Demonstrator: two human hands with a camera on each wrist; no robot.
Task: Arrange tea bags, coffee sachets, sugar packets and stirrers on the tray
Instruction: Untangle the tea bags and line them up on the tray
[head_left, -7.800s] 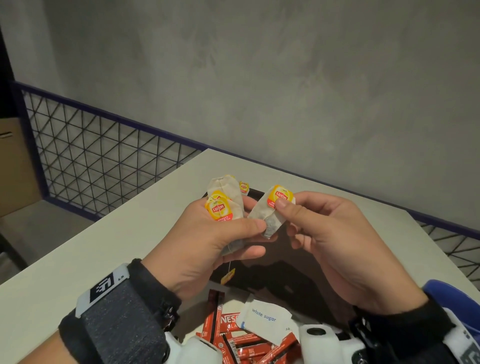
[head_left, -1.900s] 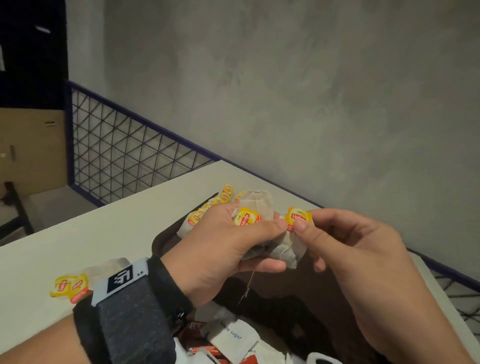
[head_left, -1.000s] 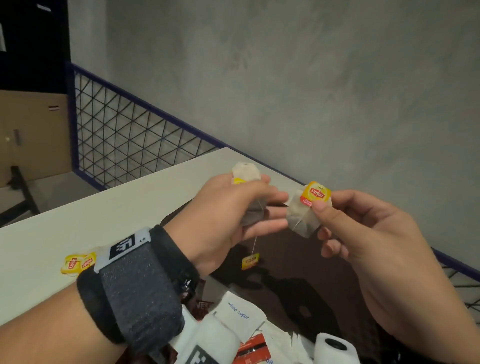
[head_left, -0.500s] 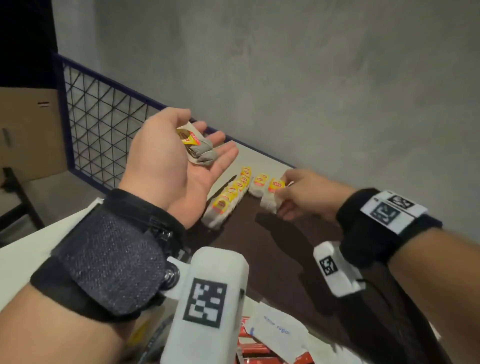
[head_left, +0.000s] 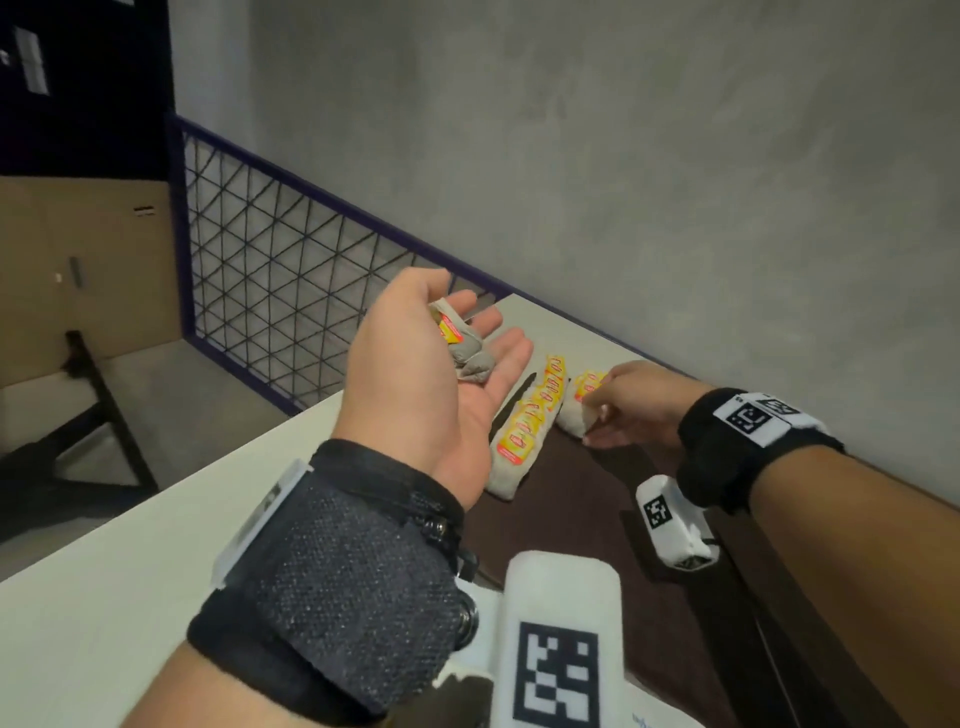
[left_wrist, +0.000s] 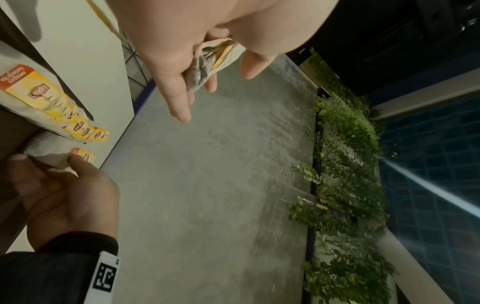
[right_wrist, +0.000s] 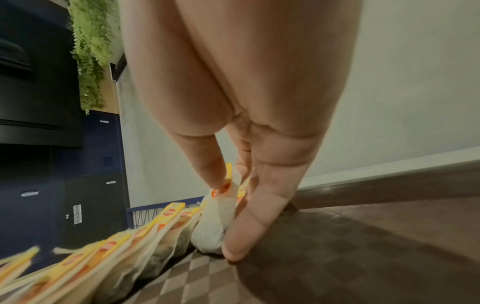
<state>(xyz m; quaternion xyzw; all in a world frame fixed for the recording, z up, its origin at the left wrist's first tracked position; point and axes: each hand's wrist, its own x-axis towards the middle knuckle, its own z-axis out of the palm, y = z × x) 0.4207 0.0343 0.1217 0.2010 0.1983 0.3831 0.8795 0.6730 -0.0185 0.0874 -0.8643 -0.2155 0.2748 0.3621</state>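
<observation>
A dark brown tray (head_left: 597, 519) lies on the white table (head_left: 130, 597). Several Lipton tea bags (head_left: 530, 415) stand in a row along its far left edge, also seen in the left wrist view (left_wrist: 64, 115) and the right wrist view (right_wrist: 103, 257). My right hand (head_left: 592, 410) pinches one tea bag (right_wrist: 218, 222) and holds it down on the tray just right of the row's far end. My left hand (head_left: 467, 322) is raised palm up above the row, with crumpled tea bags (head_left: 465, 348) clamped under the thumb (left_wrist: 215, 55).
A blue-framed wire mesh railing (head_left: 285, 270) runs along the table's far left side, and a grey concrete wall (head_left: 675, 182) rises behind the table. A cardboard box (head_left: 78, 270) stands on the floor to the left. The tray's middle (right_wrist: 337, 257) is bare.
The hands have parted. My right hand carried one tea bag to the far end of the tray and set it beside the row. My left hand turned palm up with its tea bags.
</observation>
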